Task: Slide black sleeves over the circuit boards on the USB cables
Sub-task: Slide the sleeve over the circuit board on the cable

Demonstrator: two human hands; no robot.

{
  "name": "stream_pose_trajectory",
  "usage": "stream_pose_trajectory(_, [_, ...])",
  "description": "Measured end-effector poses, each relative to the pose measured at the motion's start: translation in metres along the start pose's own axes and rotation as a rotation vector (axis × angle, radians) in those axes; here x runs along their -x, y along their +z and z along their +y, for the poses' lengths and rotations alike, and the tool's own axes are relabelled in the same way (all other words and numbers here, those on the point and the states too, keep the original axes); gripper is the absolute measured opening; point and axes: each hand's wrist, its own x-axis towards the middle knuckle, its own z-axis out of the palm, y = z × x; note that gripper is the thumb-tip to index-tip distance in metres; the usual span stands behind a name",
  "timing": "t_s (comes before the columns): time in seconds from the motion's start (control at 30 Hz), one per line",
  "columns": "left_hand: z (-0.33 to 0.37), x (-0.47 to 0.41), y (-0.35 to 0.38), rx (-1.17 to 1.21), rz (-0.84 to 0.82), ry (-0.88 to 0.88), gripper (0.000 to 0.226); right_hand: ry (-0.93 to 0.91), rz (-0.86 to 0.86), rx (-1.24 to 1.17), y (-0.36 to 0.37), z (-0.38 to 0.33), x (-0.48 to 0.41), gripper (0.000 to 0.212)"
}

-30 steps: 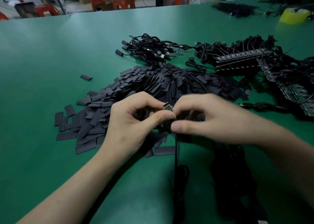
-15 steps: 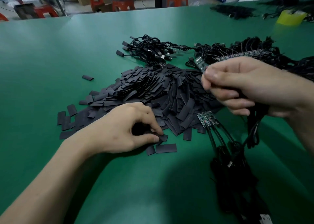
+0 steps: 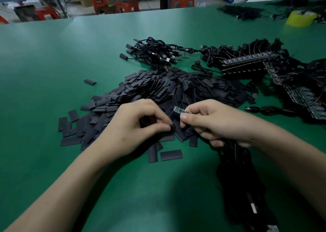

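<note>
A big heap of flat black sleeves lies in the middle of the green table. My right hand pinches a small circuit board between thumb and forefinger, its bare end pointing left; black cables hang from that hand toward me. My left hand sits at the near edge of the heap with thumb and forefinger pinched on a black sleeve, just left of the board's tip.
Finished cables with sleeves lie beyond the heap. Rows of unsleeved boards with cables stretch along the right. A yellow tape roll stands at the far right. Loose sleeves lie near my hands.
My right hand came down from above the heap and now holds one board low, beside my left hand. My left hand lifted slightly, pinching a sleeve.
</note>
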Motion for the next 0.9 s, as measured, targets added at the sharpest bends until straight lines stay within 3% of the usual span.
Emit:
stream_pose_trajectory(0.1, [0.005,0.0,0.012,-0.085,0.235,0.078,0.004,0.042,-0.052,-0.215,0.002,0.002,0.001,0.036])
stream_pose_trajectory(0.3, [0.009,0.002,0.021,-0.235,0.304,0.258,0.008,0.007,-0.066,-0.351,0.002,0.004,0.001,0.02])
stream_pose_trajectory(0.5, [0.008,0.003,0.02,-0.08,0.306,0.079,0.023,-0.107,0.009,-0.221,0.003,0.006,0.001,0.025])
stream_pose_trajectory(0.7, [0.007,0.003,0.02,-0.07,0.273,0.053,0.026,-0.143,0.023,-0.158,0.003,0.006,0.002,0.024])
stream_pose_trajectory(0.9, [0.003,0.003,0.012,-0.028,0.408,0.027,0.019,-0.185,0.066,-0.171,-0.009,0.0,0.004,0.036])
